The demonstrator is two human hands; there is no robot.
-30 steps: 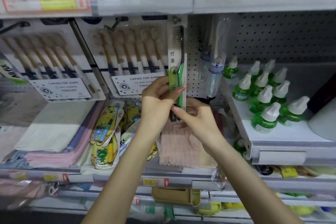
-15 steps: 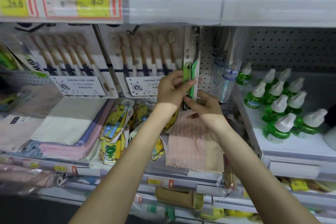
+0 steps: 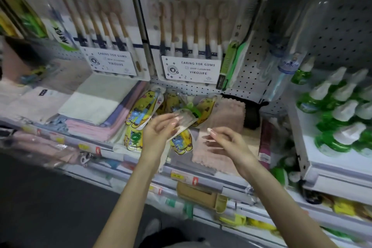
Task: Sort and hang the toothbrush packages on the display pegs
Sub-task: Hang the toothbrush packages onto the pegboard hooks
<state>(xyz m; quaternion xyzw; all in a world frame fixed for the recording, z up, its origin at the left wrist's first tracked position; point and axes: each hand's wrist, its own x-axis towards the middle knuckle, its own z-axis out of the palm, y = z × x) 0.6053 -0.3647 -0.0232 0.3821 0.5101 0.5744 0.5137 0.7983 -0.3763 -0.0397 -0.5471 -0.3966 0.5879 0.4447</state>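
Pegboard (image 3: 338, 32) backed the shop shelving, and on its hooks hung two wide multipacks (image 3: 187, 32) of wooden-handled brushes. Just to their right hung a narrow green toothbrush package (image 3: 229, 62), slightly tilted and already in place. Below them, on the shelf, yellow cartoon packages (image 3: 142, 110) lay loose in a heap between folded cloths and a pink towel (image 3: 227, 115), which suggested they were the stock not yet sorted. The left hand (image 3: 159, 135) was above that heap, its thumb and fingers pinching a clear package (image 3: 186, 120) by its lower end. It held the package flat and angled up to the right, probably so the top could be turned toward a hook. That package looked like a thin, see-through blister with a green piece at its far end. Motion blur hid any print, and I could not make out a hang hole. The right hand (image 3: 229, 143) was just beside it over the towel, fingers loosely curled and holding nothing that showed. It seemed ready to steady the package or take its other end. Green bottles (image 3: 342, 115) with white caps crowded the raised shelf to the right, well apart from the work.
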